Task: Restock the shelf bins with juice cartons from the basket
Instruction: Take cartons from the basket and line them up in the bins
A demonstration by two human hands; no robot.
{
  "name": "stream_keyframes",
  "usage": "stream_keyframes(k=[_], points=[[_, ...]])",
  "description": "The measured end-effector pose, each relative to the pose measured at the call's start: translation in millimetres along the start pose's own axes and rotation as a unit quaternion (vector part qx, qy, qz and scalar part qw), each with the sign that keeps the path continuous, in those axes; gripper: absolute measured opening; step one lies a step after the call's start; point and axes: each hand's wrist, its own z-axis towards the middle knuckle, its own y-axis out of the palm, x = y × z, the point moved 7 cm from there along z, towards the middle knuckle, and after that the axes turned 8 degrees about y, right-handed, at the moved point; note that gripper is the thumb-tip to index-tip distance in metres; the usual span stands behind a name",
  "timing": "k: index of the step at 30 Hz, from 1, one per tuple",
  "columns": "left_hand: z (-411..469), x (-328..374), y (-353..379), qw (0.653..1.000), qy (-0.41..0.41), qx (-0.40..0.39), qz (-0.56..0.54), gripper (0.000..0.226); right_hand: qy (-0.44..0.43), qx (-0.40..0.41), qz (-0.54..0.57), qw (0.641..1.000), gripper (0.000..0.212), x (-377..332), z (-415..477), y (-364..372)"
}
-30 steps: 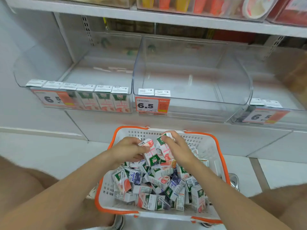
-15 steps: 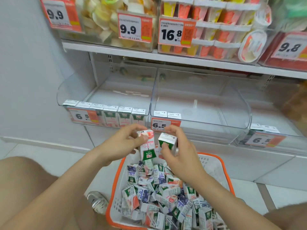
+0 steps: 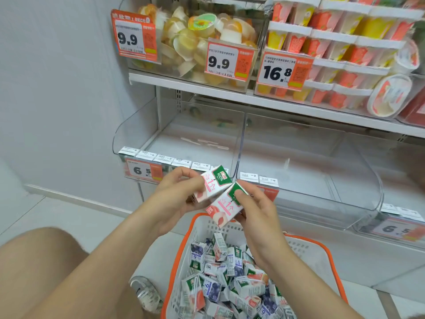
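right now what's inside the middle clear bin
Two cartons stand front left in the middle clear bin; the rest looks bare. The right hand hides their lower parts.

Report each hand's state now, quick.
Left hand: holds the upper carton.
Right hand: holds the lower carton.

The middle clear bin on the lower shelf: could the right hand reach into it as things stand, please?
Probably yes. The right hand, gripping a carton, is in front of the bin, whose top is open; only two cartons stand at its front left, and nothing else seems in the way.
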Motion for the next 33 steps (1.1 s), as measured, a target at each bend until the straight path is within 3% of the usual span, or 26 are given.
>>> stream_keyframes(k=[5,10,16,19,24,27,31,33], points=[[0,20,-5,0.984,0.025,-0.066,0.162,0.043,-0.081,-0.001,-0.058,0.995,0.025,-36,1,21],[10,60,-18,0.964,0.102,-0.065,0.238,0.035,-0.173,-0.039,-0.157,0.972,0.027,-69,7,49],[31,119,-39,0.881,0.188,-0.124,0.416,0.037,-0.241,-0.059,-0.228,0.942,0.033,-91,30,90],[57,140,-62,0.843,0.236,-0.090,0.476,0.039,-0.283,-0.060,-0.288,0.913,0.034,-98,47,122],[102,143,-107,0.775,0.320,0.032,0.544,0.039,-0.334,-0.015,-0.417,0.845,0.037,-92,86,170],[116,134,-131,0.709,0.302,0.049,0.636,0.039,-0.324,0.001,-0.457,0.829,0.040,-84,114,185],[122,118,-135,0.535,0.248,0.053,0.806,0.044,-0.234,-0.043,-0.489,0.839,0.043,-69,143,203],[125,109,-135,0.482,0.227,0.057,0.844,0.049,-0.194,-0.081,-0.517,0.830,0.041,-59,151,215]])
